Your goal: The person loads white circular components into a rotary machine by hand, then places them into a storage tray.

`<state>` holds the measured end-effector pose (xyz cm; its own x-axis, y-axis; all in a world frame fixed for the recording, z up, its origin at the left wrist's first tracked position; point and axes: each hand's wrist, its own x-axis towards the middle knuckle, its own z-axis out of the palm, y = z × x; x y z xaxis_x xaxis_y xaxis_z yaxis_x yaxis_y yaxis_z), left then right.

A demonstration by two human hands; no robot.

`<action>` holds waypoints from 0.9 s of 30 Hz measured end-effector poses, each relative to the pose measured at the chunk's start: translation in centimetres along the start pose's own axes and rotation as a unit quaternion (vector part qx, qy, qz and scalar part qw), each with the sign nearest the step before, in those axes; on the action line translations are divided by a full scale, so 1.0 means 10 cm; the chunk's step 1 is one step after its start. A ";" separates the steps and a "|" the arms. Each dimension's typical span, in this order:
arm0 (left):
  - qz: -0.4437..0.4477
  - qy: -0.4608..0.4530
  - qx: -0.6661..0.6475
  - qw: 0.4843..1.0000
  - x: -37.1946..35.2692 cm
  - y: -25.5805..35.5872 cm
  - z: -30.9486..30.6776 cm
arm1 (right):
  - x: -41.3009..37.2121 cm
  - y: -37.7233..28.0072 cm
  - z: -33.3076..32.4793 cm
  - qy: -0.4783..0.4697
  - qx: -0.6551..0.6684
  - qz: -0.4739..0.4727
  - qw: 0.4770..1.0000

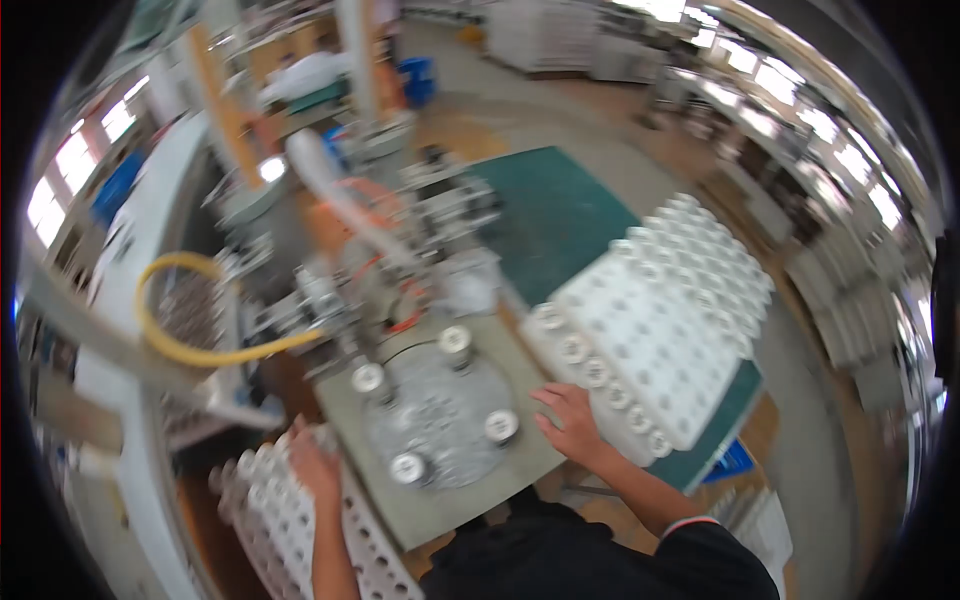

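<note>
My left hand (315, 462) is over the left tray (365, 540), at its white cylindrical parts (262, 470); its fingertips are blurred and I cannot make out what they hold. My right hand (568, 420) hovers over the right edge of the machine plate, fingers apart, with nothing in them. Between the hands lies a round metal turntable (435, 415) bearing several white round parts, one of them (501, 427) nearest my right hand. A white tray (640, 350) on the right holds rows of similar parts at its far end and along its near left edge.
Behind the turntable stand metal fixtures (325, 300) with a yellow hose (150, 320) and orange tubes. A green mat (555, 215) lies under the right tray. A blue bin (417, 80) stands far back, and a blue container (728, 462) sits below the mat's right corner.
</note>
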<state>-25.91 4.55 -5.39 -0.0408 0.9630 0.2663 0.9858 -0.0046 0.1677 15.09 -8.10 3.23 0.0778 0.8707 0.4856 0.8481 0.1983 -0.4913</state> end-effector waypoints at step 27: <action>0.249 -0.242 -0.302 0.888 -0.52 2.53 -0.18 | 1.65 2.00 -1.00 0.033 -0.295 0.129 0.946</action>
<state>-1.03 -1.02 -0.85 0.5942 0.8035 0.0358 0.5895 -0.4654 0.6602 38.56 5.77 8.64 0.3374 0.8217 0.4592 0.9401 -0.3192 -0.1196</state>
